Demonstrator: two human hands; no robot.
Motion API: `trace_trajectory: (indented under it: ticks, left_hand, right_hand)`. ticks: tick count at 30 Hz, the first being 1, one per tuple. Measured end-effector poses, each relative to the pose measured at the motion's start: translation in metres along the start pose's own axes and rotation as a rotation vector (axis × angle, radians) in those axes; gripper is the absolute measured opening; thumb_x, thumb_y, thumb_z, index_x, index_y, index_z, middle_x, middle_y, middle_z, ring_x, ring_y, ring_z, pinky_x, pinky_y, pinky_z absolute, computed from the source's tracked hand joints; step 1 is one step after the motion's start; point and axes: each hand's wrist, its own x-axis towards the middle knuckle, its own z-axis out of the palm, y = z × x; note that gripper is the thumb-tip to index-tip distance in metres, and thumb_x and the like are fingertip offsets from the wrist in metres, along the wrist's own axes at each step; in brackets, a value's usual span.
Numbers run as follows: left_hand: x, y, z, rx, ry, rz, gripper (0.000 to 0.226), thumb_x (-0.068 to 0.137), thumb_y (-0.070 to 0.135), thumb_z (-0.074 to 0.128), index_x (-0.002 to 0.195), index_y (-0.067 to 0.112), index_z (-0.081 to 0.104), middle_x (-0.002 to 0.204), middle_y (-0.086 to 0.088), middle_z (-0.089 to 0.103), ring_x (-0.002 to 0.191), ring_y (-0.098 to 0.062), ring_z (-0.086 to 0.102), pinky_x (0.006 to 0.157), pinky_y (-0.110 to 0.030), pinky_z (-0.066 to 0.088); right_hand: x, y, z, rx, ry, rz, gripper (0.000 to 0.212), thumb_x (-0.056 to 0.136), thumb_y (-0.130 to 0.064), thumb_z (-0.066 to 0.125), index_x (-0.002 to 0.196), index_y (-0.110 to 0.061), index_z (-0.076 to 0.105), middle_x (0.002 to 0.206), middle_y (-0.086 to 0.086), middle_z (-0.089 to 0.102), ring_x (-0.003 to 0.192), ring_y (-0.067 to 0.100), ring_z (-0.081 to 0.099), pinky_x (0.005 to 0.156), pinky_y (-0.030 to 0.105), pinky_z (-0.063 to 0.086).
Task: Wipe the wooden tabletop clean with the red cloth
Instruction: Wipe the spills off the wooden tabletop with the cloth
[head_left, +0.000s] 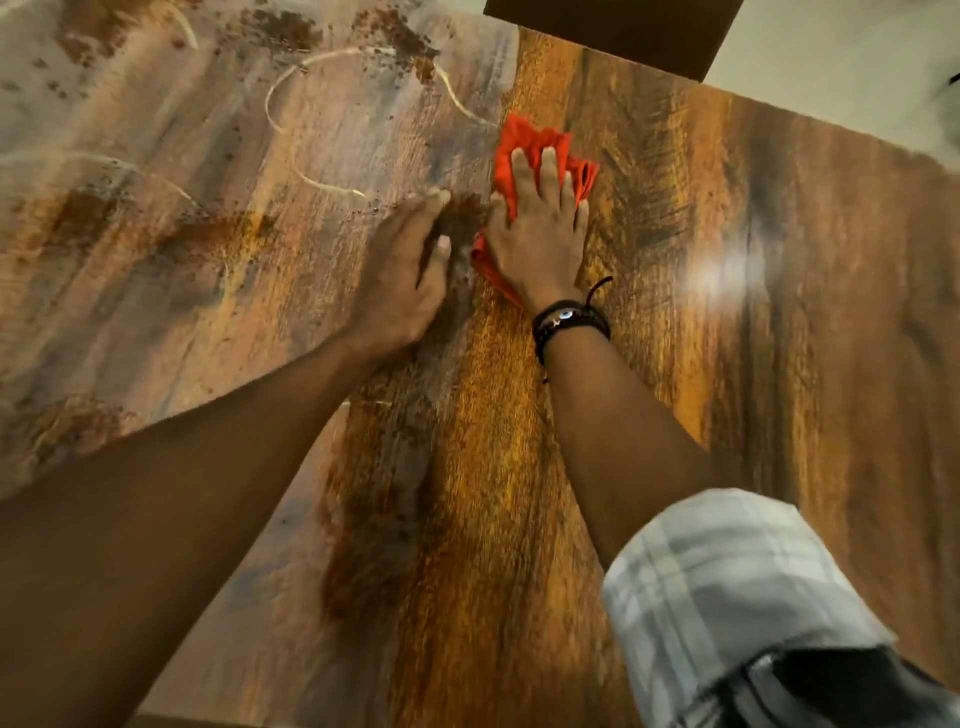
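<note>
My right hand (540, 228) lies flat on the red cloth (530, 150), fingers spread and pressing it to the tabletop (675, 364) near the far middle; it is not clenched, just palm-down on the bunched fabric. My left hand (405, 265) rests open beside it, fingertips on the wood, holding nothing. Right of the cloth the wood looks clean and glossy; to the left it is hazy, with brown crumbs (400, 36) and pale streaks. To do this well, I would keep my palm weight even and work leftward in overlapping strokes, gathering the grit rather than scattering it, and refold the cloth when it loads up. No brand, label or writing is readable anywhere
</note>
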Motion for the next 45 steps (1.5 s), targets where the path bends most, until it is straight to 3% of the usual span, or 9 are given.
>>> trace_trajectory:
  ticks: [5,8,15,18,23,31,38,43,45]
  left_hand:
    - [-0.102,-0.005,-0.031,0.23,-0.063,0.063,0.048,0.102,0.027,0.037,0.146,0.01,0.043,0.153,-0.008,0.04,0.147,-0.021,0.024,0.123,-0.042,0.01]
    - [-0.161,-0.014,-0.051,0.37,-0.11,0.161,0.047,0.102,0.027,0.036,0.145,0.011,0.044,0.153,-0.007,0.042,0.148,-0.023,0.026,0.121,-0.05,0.015]
    - [-0.215,-0.036,-0.082,0.494,-0.218,0.186,0.052,0.101,0.032,0.032,0.149,0.012,0.039,0.155,-0.01,0.038,0.147,-0.027,0.026,0.12,-0.052,0.017]
    - [-0.216,-0.034,-0.079,0.51,-0.227,0.144,0.053,0.101,0.035,0.03,0.149,0.014,0.038,0.156,-0.008,0.037,0.147,-0.025,0.026,0.12,-0.051,0.015]
    - [-0.214,-0.032,-0.08,0.538,-0.241,0.145,0.054,0.101,0.036,0.027,0.15,0.014,0.037,0.157,-0.007,0.034,0.148,-0.025,0.025,0.12,-0.053,0.016]
    - [-0.214,-0.032,-0.082,0.514,-0.245,0.124,0.054,0.101,0.035,0.025,0.15,0.015,0.037,0.158,-0.006,0.033,0.149,-0.025,0.022,0.119,-0.055,0.015]
    - [-0.216,-0.035,-0.083,0.53,-0.285,0.149,0.061,0.094,0.033,0.029,0.152,0.014,0.033,0.159,-0.008,0.031,0.148,-0.026,0.023,0.12,-0.053,0.014]
    - [-0.215,-0.035,-0.084,0.509,-0.258,0.172,0.062,0.091,0.03,0.039,0.151,0.012,0.035,0.157,-0.009,0.034,0.148,-0.028,0.025,0.12,-0.053,0.015]
    - [-0.214,-0.036,-0.083,0.512,-0.248,0.183,0.062,0.091,0.029,0.04,0.151,0.012,0.036,0.157,-0.009,0.035,0.147,-0.028,0.026,0.119,-0.053,0.016]
  right_hand:
    - [-0.1,-0.002,0.014,0.02,0.055,-0.041,0.056,0.103,-0.042,0.036,0.157,-0.029,0.025,0.166,0.002,0.015,0.153,0.027,0.014,0.123,0.048,0.01]
    - [-0.194,-0.01,0.025,0.03,0.104,-0.044,0.056,0.103,-0.042,0.035,0.157,-0.029,0.026,0.166,0.002,0.017,0.153,0.025,0.015,0.123,0.049,0.014]
    - [-0.392,-0.024,0.038,-0.031,-0.011,-0.038,0.056,0.105,-0.048,0.025,0.158,-0.028,0.022,0.167,0.001,0.014,0.154,0.023,0.01,0.12,0.05,0.016]
    - [-0.386,-0.022,0.042,-0.042,0.019,-0.024,0.056,0.105,-0.048,0.03,0.157,-0.028,0.026,0.166,0.0,0.017,0.154,0.023,0.012,0.12,0.051,0.018]
    - [-0.295,-0.023,0.035,0.02,0.045,-0.007,0.057,0.104,-0.047,0.029,0.158,-0.03,0.021,0.167,0.0,0.009,0.154,0.021,0.004,0.125,0.046,0.003]
    - [-0.162,-0.025,0.029,0.011,0.041,0.081,0.058,0.104,-0.045,0.032,0.158,-0.028,0.02,0.167,0.003,0.011,0.153,0.029,0.011,0.123,0.05,0.009]
    - [-0.303,-0.051,0.039,0.044,0.04,0.034,0.058,0.106,-0.044,0.033,0.159,-0.027,0.017,0.168,0.0,0.004,0.155,0.022,0.001,0.125,0.048,0.005]
    - [-0.406,-0.067,0.053,-0.014,-0.001,0.004,0.057,0.104,-0.046,0.03,0.157,-0.026,0.024,0.167,0.002,0.012,0.154,0.024,0.008,0.118,0.058,0.026]
    - [-0.4,-0.063,0.054,-0.019,-0.009,-0.019,0.057,0.104,-0.046,0.031,0.158,-0.027,0.022,0.167,0.001,0.01,0.154,0.024,0.007,0.119,0.057,0.023]
